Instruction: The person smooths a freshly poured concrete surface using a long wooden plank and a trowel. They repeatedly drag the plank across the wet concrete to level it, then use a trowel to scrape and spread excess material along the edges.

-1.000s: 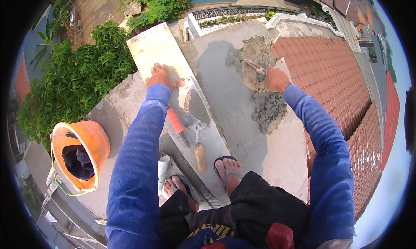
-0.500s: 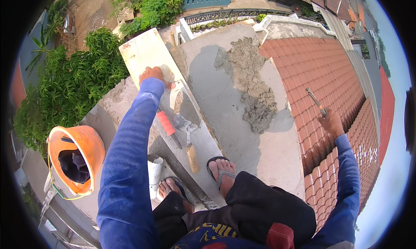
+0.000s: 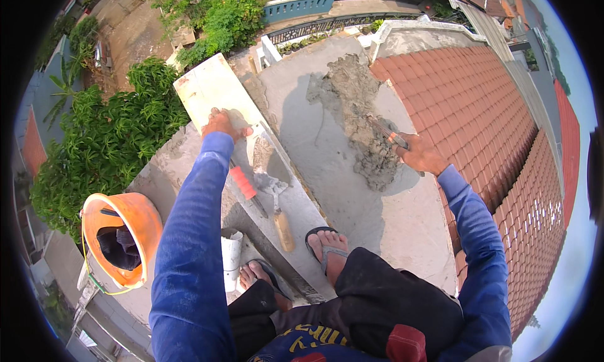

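Note:
My left hand [image 3: 221, 124] rests on a pale board [image 3: 204, 85], thumb apart from the bent fingers. In my right hand [image 3: 420, 153] is a hammer [image 3: 395, 137] with an orange band on its handle; its head is over the rough heap of wet grey mortar [image 3: 355, 97]. Whether it touches the mortar I cannot tell. Below my left hand, a red-handled tool [image 3: 242, 182] with a metal shaft lies on the ledge. Beside it is a mortar-smeared trowel [image 3: 284, 228] with a wooden handle.
An orange bucket [image 3: 150, 220] with dark cloth inside tilts at the left. A white pipe [image 3: 231, 258] stands by my left foot. Red roof tiles [image 3: 459, 104] border the mortared slab [image 3: 314, 154] on the right. Green bushes [image 3: 119, 129] and ground lie lower, past the left edge.
My right hand has swung leftward with the hammer, from above the roof tiles to the mortar heap. My left hand stays on the board, and the view has shifted slightly.

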Tool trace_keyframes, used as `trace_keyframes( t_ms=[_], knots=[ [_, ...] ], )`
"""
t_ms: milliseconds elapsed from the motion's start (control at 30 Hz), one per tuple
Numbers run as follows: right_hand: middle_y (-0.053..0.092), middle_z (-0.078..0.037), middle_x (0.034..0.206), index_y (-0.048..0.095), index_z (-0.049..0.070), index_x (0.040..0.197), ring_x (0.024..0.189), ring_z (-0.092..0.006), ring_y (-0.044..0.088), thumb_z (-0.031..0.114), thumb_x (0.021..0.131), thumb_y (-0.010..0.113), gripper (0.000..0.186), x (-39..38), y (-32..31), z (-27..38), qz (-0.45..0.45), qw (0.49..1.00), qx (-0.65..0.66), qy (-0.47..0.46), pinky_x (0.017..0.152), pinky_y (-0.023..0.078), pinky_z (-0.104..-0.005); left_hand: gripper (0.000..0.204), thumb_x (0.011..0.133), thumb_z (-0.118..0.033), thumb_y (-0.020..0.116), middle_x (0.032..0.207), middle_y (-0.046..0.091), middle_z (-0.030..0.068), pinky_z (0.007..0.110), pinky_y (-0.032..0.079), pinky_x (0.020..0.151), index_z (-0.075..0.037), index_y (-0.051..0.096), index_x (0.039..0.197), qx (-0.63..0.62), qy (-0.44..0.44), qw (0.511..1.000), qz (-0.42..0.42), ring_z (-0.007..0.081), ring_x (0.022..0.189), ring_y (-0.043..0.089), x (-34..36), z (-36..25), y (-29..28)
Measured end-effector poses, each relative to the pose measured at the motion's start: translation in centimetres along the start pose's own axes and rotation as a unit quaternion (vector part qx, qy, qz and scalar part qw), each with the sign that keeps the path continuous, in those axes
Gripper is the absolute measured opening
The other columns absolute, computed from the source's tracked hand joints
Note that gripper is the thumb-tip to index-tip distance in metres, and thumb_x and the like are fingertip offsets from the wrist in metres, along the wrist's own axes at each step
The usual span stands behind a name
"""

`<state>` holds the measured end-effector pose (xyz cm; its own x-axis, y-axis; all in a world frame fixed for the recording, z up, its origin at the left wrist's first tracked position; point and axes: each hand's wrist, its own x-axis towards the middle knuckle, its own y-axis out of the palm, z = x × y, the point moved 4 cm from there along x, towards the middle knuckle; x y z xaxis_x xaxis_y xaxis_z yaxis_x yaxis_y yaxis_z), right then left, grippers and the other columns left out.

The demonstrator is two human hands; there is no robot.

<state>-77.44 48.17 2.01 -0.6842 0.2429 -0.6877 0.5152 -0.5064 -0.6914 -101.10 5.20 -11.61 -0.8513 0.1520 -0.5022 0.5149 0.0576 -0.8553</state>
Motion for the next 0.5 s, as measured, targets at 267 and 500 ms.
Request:
trace_keyframes(
  t_ms=[267,500],
  knots=[
    [0.075,-0.016,0.114,0.074,0.010,0.123,0.106,-0.0354,0.073,0.013,0.087,0.066,0.037,17.3,-6.2,8.4,-0.059,0.897,-0.435,-0.058,0.087,0.059,-0.0479,0.109,0.062,-0.064,0.090,0.150,0.047,0.0198,0.046,0.048,0.110,-0.004,0.054,0.145,-0.017,-0.009,1.000,-0.003,0.0386,0.134,0.054,-0.1,0.0,-0.1],
    [0.075,-0.009,0.121,0.076,0.013,0.121,0.113,-0.0305,0.072,0.017,0.090,0.067,0.033,19.2,-5.0,11.1,-0.026,0.888,-0.458,-0.024,0.092,0.058,-0.0512,0.109,0.063,-0.065,0.089,0.152,0.046,0.0193,0.046,0.048,0.109,-0.002,0.054,0.144,-0.002,0.009,1.000,-0.012,0.0380,0.136,0.053,0.0,0.2,0.0]
  ],
)
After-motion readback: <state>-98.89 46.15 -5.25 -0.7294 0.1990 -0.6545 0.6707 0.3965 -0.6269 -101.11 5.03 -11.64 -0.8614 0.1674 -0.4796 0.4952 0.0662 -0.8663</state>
